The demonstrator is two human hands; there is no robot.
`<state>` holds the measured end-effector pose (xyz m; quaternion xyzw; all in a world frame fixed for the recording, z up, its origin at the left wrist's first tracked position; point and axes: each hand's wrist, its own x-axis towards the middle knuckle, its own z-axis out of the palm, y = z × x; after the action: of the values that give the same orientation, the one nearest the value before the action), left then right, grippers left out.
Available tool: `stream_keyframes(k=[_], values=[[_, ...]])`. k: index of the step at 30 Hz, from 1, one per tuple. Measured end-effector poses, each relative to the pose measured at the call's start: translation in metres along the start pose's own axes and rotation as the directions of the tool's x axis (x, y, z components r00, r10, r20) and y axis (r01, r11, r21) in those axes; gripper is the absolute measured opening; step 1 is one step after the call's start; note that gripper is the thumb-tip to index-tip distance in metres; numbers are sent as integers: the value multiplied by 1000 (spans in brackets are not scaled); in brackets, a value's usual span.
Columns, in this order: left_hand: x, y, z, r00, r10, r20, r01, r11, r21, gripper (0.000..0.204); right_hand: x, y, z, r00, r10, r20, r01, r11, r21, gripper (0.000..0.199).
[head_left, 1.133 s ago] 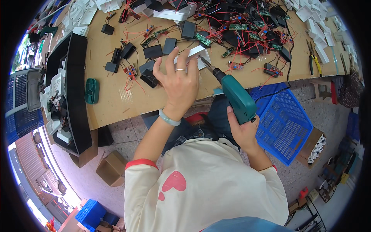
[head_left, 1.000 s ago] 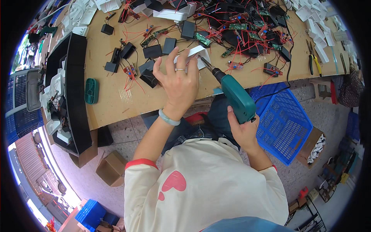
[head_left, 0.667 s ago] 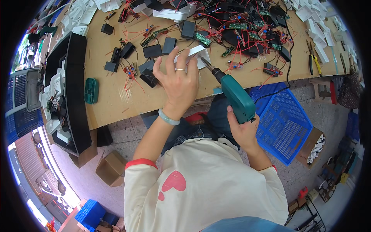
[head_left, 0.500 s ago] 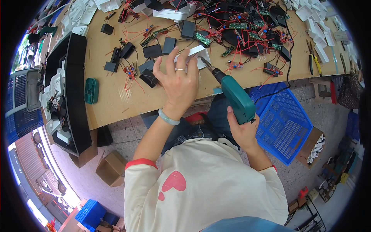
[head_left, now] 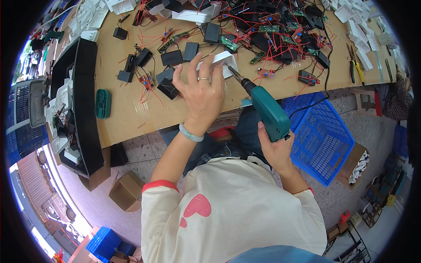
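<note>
My right hand (head_left: pixel 277 151) is closed round the rear of a green corded power screwdriver (head_left: pixel 269 111). Its metal tip points up and left, into a white plastic housing (head_left: pixel 228 60) near the table's front edge. From the left, my left hand (head_left: pixel 202 92) holds this housing, its fingertips at the piece and the other fingers spread. The thumb is hidden beneath the hand, as is part of the housing. Whether a screw sits under the tip is too small to tell. Black rectangular boxes (head_left: pixel 171 58) with wires lie just left of my fingers.
Circuit boards with red wires (head_left: pixel 268 29) and black parts heap at the back. White housings (head_left: pixel 357 30) pile at the far right, by yellow-handled pliers (head_left: pixel 356 70). A black bin (head_left: pixel 85 105) and green tray (head_left: pixel 103 104) stand left. A blue crate (head_left: pixel 322 140) is below right.
Almost nothing differs. Both hands, the screwdriver and the white housing keep their places, with only a very slight shift of the whole view.
</note>
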<state>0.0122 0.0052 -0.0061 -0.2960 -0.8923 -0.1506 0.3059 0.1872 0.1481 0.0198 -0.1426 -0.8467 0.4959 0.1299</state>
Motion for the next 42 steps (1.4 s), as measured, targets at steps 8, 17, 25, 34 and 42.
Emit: stream_keyframes(k=[8, 17, 25, 34, 42], values=[[0, 0, 1, 1000, -2, 1, 2, 1000, 6, 12, -2, -2, -2, 998, 54, -35, -51, 996, 73, 26], [2, 0, -3, 1000, 8, 30, -9, 999, 43, 6, -16, -2, -10, 988, 69, -139, -29, 962, 273, 22], [3, 0, -3, 999, 3, 42, -5, 999, 43, 7, -17, 0, -14, 984, 63, -164, -19, 967, 254, 20], [7, 0, -6, 999, -22, 38, 22, 1000, -15, 8, -19, -2, -14, 983, 57, -173, -9, 963, 268, 21], [13, -11, 3, 996, -39, 85, 59, 966, -252, 15, -20, 0, -17, 981, 55, -186, -6, 968, 251, 23]])
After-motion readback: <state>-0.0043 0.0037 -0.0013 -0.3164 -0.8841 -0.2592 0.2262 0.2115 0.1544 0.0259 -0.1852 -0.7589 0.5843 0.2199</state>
